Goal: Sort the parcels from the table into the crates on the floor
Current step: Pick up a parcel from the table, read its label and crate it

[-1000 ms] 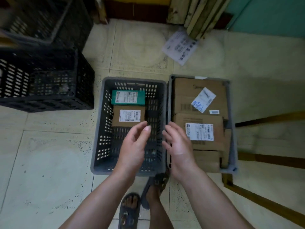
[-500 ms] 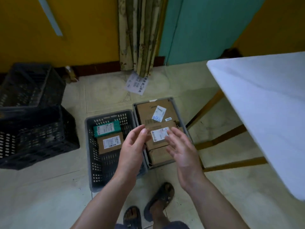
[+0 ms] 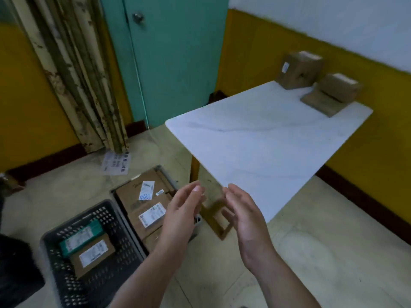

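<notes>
Two brown cardboard parcels stand at the far corner of the white table (image 3: 266, 138): a boxy parcel (image 3: 299, 70) and a lower parcel (image 3: 332, 94) to its right. On the floor, the left grey crate (image 3: 124, 261) holds a green parcel (image 3: 81, 238) and a small brown parcel (image 3: 93, 256). The right grey crate (image 3: 165, 174) is filled with larger brown boxes (image 3: 142, 203). My left hand (image 3: 182, 216) and my right hand (image 3: 244, 221) hover empty, palms facing each other, fingers relaxed, near the table's front corner.
A teal door (image 3: 173, 56) and stained wooden planks (image 3: 77, 85) stand at the back. A sheet of paper (image 3: 115, 163) lies on the floor by the planks. A black crate (image 3: 15, 270) is at the left edge. The table's yellow legs (image 3: 213, 221) stand beside the right crate.
The view has swung up and to the right, from the crates to the table with its two parcels. Both hands have risen with it and stay empty.
</notes>
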The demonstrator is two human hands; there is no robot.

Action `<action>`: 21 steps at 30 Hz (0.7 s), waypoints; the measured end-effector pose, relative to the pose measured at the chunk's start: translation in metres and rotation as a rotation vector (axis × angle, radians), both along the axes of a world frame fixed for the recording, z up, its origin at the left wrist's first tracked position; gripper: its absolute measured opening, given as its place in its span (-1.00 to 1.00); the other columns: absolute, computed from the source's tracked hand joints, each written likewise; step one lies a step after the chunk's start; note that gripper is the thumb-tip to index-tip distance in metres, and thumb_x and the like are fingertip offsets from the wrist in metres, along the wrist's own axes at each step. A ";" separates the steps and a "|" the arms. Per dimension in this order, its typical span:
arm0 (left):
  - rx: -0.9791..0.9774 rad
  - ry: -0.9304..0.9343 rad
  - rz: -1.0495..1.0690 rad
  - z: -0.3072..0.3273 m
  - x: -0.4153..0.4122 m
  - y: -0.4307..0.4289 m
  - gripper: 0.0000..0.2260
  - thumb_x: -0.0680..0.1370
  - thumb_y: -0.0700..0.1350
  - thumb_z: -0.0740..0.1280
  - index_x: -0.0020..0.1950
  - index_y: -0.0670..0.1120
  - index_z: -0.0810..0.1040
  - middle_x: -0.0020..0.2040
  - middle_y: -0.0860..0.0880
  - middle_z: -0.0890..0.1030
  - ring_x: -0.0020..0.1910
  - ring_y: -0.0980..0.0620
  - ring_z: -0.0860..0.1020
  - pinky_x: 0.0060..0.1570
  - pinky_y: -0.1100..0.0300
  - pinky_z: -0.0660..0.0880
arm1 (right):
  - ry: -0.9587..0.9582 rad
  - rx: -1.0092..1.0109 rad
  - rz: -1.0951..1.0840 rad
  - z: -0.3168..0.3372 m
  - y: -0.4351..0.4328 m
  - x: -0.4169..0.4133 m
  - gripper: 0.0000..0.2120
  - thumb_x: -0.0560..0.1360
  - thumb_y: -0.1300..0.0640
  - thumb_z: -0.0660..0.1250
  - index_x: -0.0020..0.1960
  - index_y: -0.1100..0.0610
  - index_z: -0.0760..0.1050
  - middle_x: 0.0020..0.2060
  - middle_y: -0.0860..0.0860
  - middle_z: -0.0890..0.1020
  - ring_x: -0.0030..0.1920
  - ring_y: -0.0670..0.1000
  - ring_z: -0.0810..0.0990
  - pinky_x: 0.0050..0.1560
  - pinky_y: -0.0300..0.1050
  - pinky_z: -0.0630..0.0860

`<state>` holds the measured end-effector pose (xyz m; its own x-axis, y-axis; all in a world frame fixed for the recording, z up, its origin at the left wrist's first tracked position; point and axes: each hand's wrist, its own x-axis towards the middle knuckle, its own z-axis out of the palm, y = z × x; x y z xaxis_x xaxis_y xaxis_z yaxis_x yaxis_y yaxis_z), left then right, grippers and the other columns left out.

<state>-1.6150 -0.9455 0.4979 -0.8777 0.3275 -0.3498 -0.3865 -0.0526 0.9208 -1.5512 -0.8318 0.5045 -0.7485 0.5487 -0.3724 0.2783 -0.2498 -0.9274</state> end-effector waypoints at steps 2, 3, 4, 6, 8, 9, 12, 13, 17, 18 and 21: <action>0.011 0.010 -0.036 0.008 0.016 0.046 -0.78 0.64 -0.01 0.27 0.25 0.04 0.59 0.11 0.11 0.70 0.12 0.17 0.63 0.22 0.19 0.49 | 0.013 -0.003 -0.041 0.007 0.044 0.022 -0.81 0.59 0.00 0.37 0.20 -0.14 0.56 0.24 -0.16 0.62 0.27 -0.12 0.58 0.41 0.05 0.45; 0.016 0.015 -0.054 0.012 0.023 0.068 -0.78 0.65 -0.02 0.26 0.26 0.03 0.58 0.11 0.11 0.69 0.12 0.16 0.63 0.22 0.19 0.48 | 0.028 -0.005 -0.053 0.010 0.066 0.032 -0.79 0.59 0.00 0.37 0.22 -0.13 0.55 0.23 -0.16 0.62 0.25 -0.12 0.59 0.39 0.03 0.47; 0.020 0.019 -0.074 0.016 0.033 0.096 -0.77 0.65 -0.02 0.25 0.28 0.02 0.57 0.12 0.11 0.69 0.14 0.15 0.63 0.22 0.19 0.48 | 0.042 0.003 -0.068 0.013 0.093 0.044 -0.78 0.59 0.00 0.36 0.23 -0.13 0.55 0.23 -0.15 0.62 0.24 -0.13 0.60 0.38 0.02 0.48; 0.023 0.033 -0.101 0.022 0.044 0.136 -0.77 0.66 -0.04 0.24 0.29 0.00 0.56 0.14 0.10 0.68 0.14 0.15 0.62 0.22 0.18 0.49 | 0.054 0.020 -0.103 0.019 0.132 0.058 -0.77 0.60 0.01 0.35 0.25 -0.11 0.54 0.24 -0.15 0.61 0.24 -0.13 0.59 0.36 0.00 0.50; 0.016 0.051 -0.125 0.027 0.062 0.186 -0.77 0.66 -0.03 0.25 0.28 0.00 0.57 0.12 0.09 0.69 0.12 0.14 0.63 0.23 0.13 0.50 | 0.083 0.030 -0.140 0.023 0.181 0.082 -0.78 0.61 0.03 0.35 0.24 -0.11 0.53 0.24 -0.16 0.61 0.24 -0.14 0.59 0.36 -0.03 0.50; 0.022 0.053 -0.132 0.029 0.069 0.206 -0.78 0.66 -0.03 0.26 0.27 0.01 0.58 0.12 0.10 0.69 0.12 0.13 0.64 0.23 0.12 0.51 | 0.090 0.037 -0.150 0.025 0.200 0.090 -0.77 0.61 0.03 0.34 0.25 -0.11 0.53 0.24 -0.16 0.60 0.25 -0.14 0.58 0.36 -0.04 0.49; 0.038 0.066 -0.186 0.034 0.090 0.258 -0.79 0.66 -0.01 0.26 0.26 0.04 0.58 0.10 0.13 0.69 0.11 0.16 0.64 0.20 0.15 0.51 | 0.099 0.066 -0.197 0.030 0.252 0.112 -0.70 0.61 0.01 0.34 0.33 -0.09 0.51 0.24 -0.19 0.59 0.28 -0.11 0.57 0.40 0.03 0.46; 0.040 0.069 -0.209 0.035 0.097 0.273 -0.79 0.66 -0.01 0.26 0.25 0.05 0.58 0.10 0.14 0.69 0.10 0.18 0.64 0.19 0.17 0.51 | 0.092 0.071 -0.208 0.030 0.267 0.119 -0.70 0.60 -0.02 0.34 0.33 -0.10 0.51 0.25 -0.18 0.59 0.29 -0.10 0.56 0.40 0.06 0.45; 0.022 0.070 -0.279 0.041 0.114 0.338 -0.81 0.65 -0.02 0.27 0.23 0.06 0.59 0.07 0.16 0.70 0.06 0.21 0.65 0.14 0.23 0.52 | 0.114 0.056 -0.263 0.030 0.327 0.136 -0.77 0.60 -0.01 0.34 0.26 -0.15 0.51 0.25 -0.16 0.60 0.26 -0.11 0.57 0.37 0.03 0.48; 0.014 0.070 -0.280 0.041 0.114 0.348 -0.81 0.65 -0.03 0.27 0.23 0.06 0.59 0.07 0.15 0.70 0.06 0.20 0.65 0.14 0.22 0.52 | 0.121 0.049 -0.276 0.030 0.336 0.136 -0.77 0.61 0.00 0.34 0.25 -0.15 0.52 0.23 -0.17 0.61 0.25 -0.12 0.58 0.36 0.01 0.49; -0.004 0.081 -0.314 0.040 0.111 0.391 -0.82 0.64 -0.02 0.28 0.21 0.06 0.60 0.09 0.12 0.69 0.06 0.18 0.65 0.15 0.20 0.52 | 0.118 0.046 -0.314 0.024 0.377 0.136 -0.70 0.61 -0.01 0.33 0.33 -0.09 0.51 0.23 -0.16 0.60 0.26 -0.11 0.57 0.37 0.04 0.48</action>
